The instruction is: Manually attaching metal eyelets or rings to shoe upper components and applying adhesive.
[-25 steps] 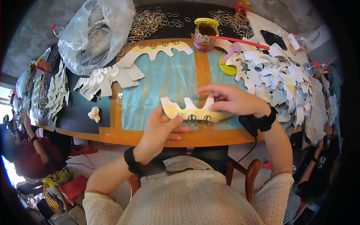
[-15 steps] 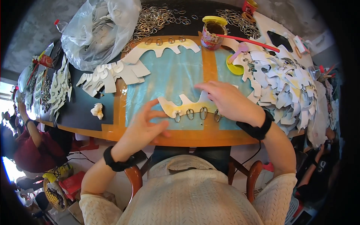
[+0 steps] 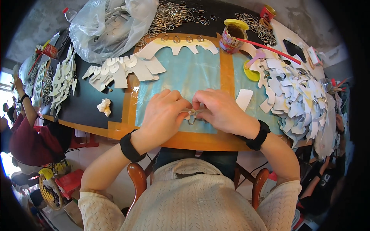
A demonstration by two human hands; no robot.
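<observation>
My left hand (image 3: 165, 114) and my right hand (image 3: 220, 110) meet over the blue sheet (image 3: 185, 73), fingers pinched together. Between them they grip a white leather-like strip (image 3: 244, 99), whose far end sticks out beyond my right hand. A metal oval ring (image 3: 191, 121) hangs at the pinched spot; the rest of the strip is covered by my hands. Farther off lies a second toothed white strip (image 3: 181, 44) with a yellowish smear and several oval rings along its back edge. Left of it fans a stack of white cut pieces (image 3: 121, 75).
An open tin (image 3: 232, 37) bears a red stick (image 3: 269, 51). To the right rises a heap of white strips (image 3: 296, 90); a pink spoon-like tool (image 3: 256, 57) rests near a yellow lid (image 3: 251, 72). Loose rings (image 3: 169, 17) and a plastic bag (image 3: 110, 34) lie at the back.
Both hands have come together over the strip. My left hand, spread before, now pinches, and my right fingers have closed on it too. The view has shifted slightly.
</observation>
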